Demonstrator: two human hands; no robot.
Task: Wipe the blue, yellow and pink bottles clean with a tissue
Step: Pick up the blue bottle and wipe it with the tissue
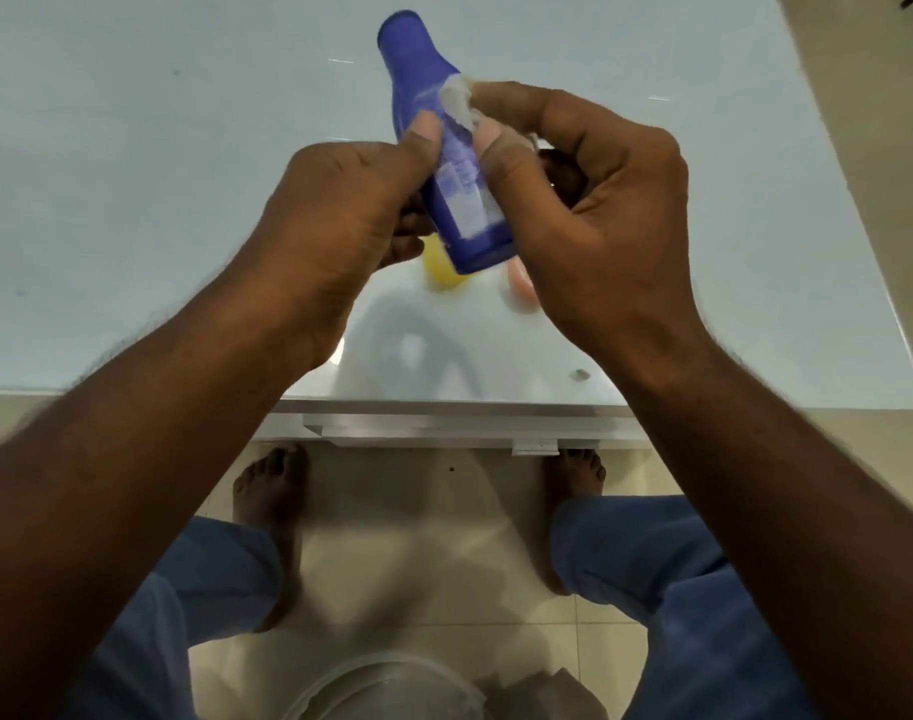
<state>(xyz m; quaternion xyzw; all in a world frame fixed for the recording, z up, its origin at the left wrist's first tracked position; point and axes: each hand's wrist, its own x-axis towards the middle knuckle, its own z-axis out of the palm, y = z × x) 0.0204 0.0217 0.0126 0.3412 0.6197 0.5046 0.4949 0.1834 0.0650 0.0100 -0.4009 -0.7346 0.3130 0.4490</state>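
My left hand [334, 226] grips the blue bottle [423, 80] around its lower body and holds it above the table, its cap end pointing away from me. My right hand [584, 200] pinches a crumpled white tissue [457, 101] and presses it against the bottle's side near the label. Beneath the blue bottle, a yellow bottle [441, 275] and a pink bottle [522, 285] rest on the table, both mostly hidden by my hands.
The white glossy table [132, 174] ends at a front edge close to my body. A small scrap [580, 375] lies near that edge on the right. Below are a tiled floor, my bare feet and a round translucent container [386, 688].
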